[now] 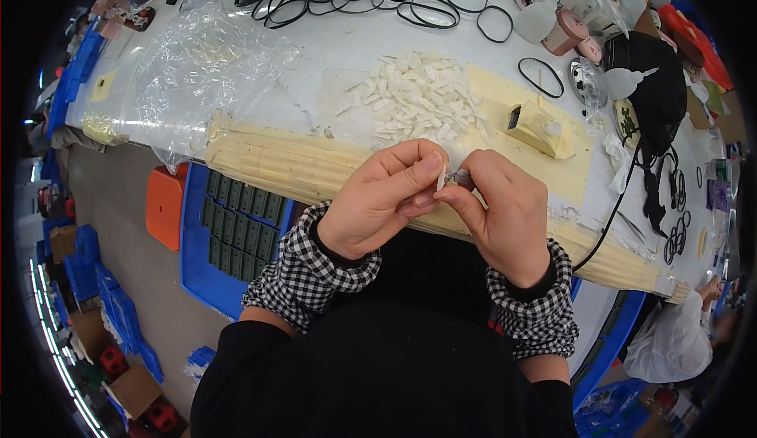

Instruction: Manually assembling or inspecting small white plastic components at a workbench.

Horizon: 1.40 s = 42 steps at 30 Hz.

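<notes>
Close together at the padded table edge, my two hands meet over a small white strip (441,176). My left hand (382,193) pinches the strip between thumb and fingers. Thumb and forefinger of my right hand (509,213) are closed on a small grey piece (459,177), partly hidden by the fingers, right beside the strip. I cannot make out whether the two pieces are joined. Just beyond my hands lies a heap of small white strips (426,95) on the white table (303,115). To its right sits a yellow taped block (542,129) with a dark end.
Many black rings (430,11) lie along the far side. A clear plastic bag (205,67) spreads at the left. Cups, a black bag (650,83) and tweezers (631,223) are at the right. Below left stand a blue crate (189,241) of dark green parts and an orange stool (164,208).
</notes>
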Available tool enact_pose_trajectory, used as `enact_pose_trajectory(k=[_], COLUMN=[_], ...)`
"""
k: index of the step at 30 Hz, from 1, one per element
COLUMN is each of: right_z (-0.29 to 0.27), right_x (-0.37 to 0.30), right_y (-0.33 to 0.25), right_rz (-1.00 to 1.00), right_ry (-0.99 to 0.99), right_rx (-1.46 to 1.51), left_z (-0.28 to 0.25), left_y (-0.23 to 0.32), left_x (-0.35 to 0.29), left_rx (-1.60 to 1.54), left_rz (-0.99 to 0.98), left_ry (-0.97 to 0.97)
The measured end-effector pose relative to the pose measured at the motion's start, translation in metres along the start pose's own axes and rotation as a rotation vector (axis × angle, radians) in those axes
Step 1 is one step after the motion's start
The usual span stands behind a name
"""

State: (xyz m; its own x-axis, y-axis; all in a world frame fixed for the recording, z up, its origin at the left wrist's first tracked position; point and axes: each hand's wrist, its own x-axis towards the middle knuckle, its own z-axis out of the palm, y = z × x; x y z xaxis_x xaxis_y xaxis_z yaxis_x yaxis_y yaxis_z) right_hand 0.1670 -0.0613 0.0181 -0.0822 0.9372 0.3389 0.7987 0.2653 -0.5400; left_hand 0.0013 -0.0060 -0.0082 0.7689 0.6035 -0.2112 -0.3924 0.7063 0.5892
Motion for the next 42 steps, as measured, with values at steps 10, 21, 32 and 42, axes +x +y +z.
enact_pose_trajectory(k=[10, 21, 32, 42], right_z=[0.0014, -0.0007, 0.0005, -0.0024], right_x=[0.0003, -0.001, -0.0012, -0.0025], right_y=[-0.0012, -0.0032, -0.0029, -0.0016], right_rz=[0.013, 0.031, 0.03, 0.032], right_ry=[-0.002, -0.031, -0.001, -0.019], right_rx=[0.018, 0.037, 0.071, 0.057], left_z=[-0.0011, -0.001, -0.0004, 0.0012], left_y=[-0.0007, -0.0012, -0.005, -0.0045], left_x=[-0.0006, -0.0001, 0.0002, -0.0007], left_rx=[-0.055, -0.036, -0.112, -0.013], left_rz=[-0.002, 0.021, -0.012, 0.031], left_ry=[-0.028, -0.062, -0.075, -0.019])
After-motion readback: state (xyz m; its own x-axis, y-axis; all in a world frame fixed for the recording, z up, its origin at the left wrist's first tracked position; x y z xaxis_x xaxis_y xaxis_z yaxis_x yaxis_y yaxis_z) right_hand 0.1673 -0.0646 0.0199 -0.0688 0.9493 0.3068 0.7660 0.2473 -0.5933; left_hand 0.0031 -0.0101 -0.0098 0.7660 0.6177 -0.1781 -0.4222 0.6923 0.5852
